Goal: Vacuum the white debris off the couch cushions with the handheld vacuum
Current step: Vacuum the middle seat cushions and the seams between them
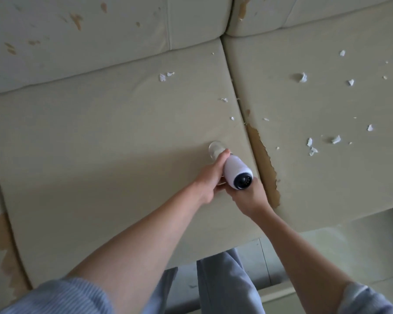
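A white handheld vacuum (pixel 236 169) with a clear front nozzle and a dark rear end points down at the middle seat cushion (pixel 114 137). My left hand (pixel 210 175) grips its left side, thumb along the body. My right hand (pixel 251 196) holds its rear end from below. The clear nozzle touches the cushion near its right edge. White debris scraps (pixel 166 76) lie on the far part of this cushion. Several more white debris scraps (pixel 312 146) are scattered over the right cushion (pixel 327 105).
The beige couch has peeling patches showing brown underlayer (pixel 264 164) along the seam between the cushions. Back cushions (pixel 100 35) rise at the top. Grey floor tiles (pixel 327 252) and my trouser legs show below the couch's front edge.
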The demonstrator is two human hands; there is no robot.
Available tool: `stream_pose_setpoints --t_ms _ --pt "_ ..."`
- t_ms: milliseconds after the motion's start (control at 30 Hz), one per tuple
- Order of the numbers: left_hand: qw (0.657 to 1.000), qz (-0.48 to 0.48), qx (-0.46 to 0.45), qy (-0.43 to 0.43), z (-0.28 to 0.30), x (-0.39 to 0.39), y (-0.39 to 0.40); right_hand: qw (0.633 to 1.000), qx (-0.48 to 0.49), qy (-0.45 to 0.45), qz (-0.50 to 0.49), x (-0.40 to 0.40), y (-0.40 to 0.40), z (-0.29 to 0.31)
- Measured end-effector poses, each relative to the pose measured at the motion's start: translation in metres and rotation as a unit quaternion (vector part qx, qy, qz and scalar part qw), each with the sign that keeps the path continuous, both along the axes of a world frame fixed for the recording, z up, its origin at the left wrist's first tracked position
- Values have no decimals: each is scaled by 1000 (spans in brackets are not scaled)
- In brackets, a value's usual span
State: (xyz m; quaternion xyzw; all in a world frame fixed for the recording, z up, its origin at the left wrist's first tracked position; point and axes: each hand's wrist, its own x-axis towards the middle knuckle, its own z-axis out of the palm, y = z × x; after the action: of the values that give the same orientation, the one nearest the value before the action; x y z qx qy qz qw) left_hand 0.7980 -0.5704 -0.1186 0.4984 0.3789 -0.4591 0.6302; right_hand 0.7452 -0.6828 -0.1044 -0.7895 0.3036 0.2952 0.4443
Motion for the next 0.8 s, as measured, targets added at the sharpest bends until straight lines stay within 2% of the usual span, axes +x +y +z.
stream_pose_setpoints --t_ms 200,400,567,800 --pt "1000 22 -3 -11 1 10 -9 1000 26 -3 2 11 -10 -4" --pt "999 5 -1 -33 4 59 -45 999 7 -25 -29 56 -39 -8" --pt "999 -31 27 -26 -7 81 -64 998 38 -25 -37 77 -52 -18" --pt "997 51 41 -43 -12 100 -46 998 47 -46 -11 104 -38 -22"
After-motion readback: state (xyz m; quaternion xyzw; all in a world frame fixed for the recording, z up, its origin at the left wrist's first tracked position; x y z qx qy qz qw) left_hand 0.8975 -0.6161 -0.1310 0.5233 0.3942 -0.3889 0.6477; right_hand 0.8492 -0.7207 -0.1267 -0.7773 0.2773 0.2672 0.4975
